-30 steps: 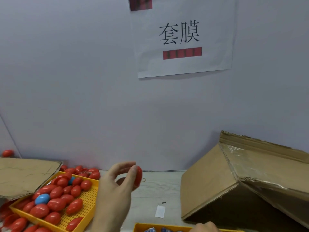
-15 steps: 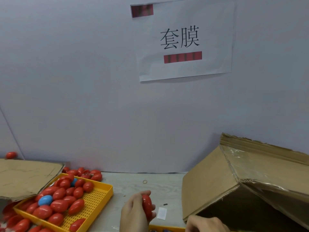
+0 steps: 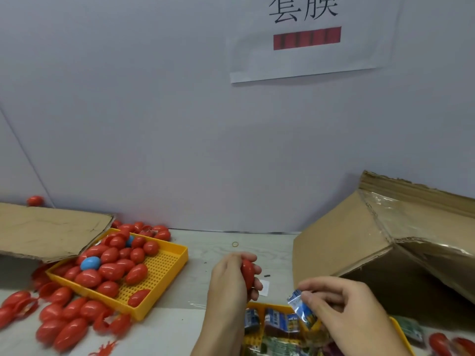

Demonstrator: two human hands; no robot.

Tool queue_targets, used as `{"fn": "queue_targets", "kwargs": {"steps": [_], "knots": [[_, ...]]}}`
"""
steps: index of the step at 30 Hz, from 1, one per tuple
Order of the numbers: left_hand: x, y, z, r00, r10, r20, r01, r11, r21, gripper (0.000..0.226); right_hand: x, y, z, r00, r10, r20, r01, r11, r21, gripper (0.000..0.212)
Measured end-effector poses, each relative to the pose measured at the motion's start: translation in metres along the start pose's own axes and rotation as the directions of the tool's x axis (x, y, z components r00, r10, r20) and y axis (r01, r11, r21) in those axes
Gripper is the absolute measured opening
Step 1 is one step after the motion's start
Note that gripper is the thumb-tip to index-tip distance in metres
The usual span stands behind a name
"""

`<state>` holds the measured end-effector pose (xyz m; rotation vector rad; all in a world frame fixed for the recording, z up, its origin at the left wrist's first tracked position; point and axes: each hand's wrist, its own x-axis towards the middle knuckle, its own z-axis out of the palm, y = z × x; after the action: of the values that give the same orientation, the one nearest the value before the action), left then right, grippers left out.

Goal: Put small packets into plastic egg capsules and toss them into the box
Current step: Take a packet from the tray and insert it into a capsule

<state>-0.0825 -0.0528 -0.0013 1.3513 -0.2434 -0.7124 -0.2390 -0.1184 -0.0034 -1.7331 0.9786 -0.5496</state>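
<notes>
You are gripping a red egg capsule (image 3: 248, 274) in your left hand (image 3: 230, 283) and pinching a small packet (image 3: 300, 308) in your right hand (image 3: 341, 307), both just left of the cardboard box (image 3: 359, 242); filling, closing and tossing are remaining.

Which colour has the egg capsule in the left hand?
Red. The head view shows the egg capsule gripped in the left hand.

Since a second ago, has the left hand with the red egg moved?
Yes. The left hand holding the red egg capsule has come down and right, from beside the yellow tray toward the cardboard box.
</notes>
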Motion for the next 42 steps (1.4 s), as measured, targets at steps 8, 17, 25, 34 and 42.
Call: {"fn": "queue_targets", "kwargs": {"steps": [8, 17, 25, 34, 42], "knots": [[-0.017, 0.011, 0.008, 0.994, 0.004, 0.106, 0.001, 0.999, -0.053, 0.026, 0.001, 0.0, 0.003, 1.0, 0.01, -0.021, -0.009, 0.998, 0.058, 0.014], [-0.043, 0.026, 0.001, 0.95, 0.251, 0.184, -0.305, 0.871, 0.385, 0.021, -0.002, -0.002, 0.003, 0.999, 0.006, -0.043, 0.0, 0.992, 0.125, 0.017], [-0.048, -0.006, 0.0, 0.962, 0.168, 0.213, -0.256, 0.823, 0.507, 0.011, -0.003, -0.003, 0.008, 1.0, -0.008, -0.028, 0.013, 0.981, 0.194, 0.024], [-0.042, -0.011, -0.003, 0.943, 0.321, 0.093, -0.32, 0.785, 0.531, 0.028, -0.004, -0.002, 0.015, 0.99, -0.056, -0.126, 0.074, 0.987, 0.145, 0.022], [-0.038, -0.011, -0.004, 0.972, 0.21, 0.108, -0.236, 0.842, 0.485, 0.021, -0.001, -0.001, 0.019, 0.996, -0.065, -0.056, 0.075, 0.977, 0.199, 0.03]]}}
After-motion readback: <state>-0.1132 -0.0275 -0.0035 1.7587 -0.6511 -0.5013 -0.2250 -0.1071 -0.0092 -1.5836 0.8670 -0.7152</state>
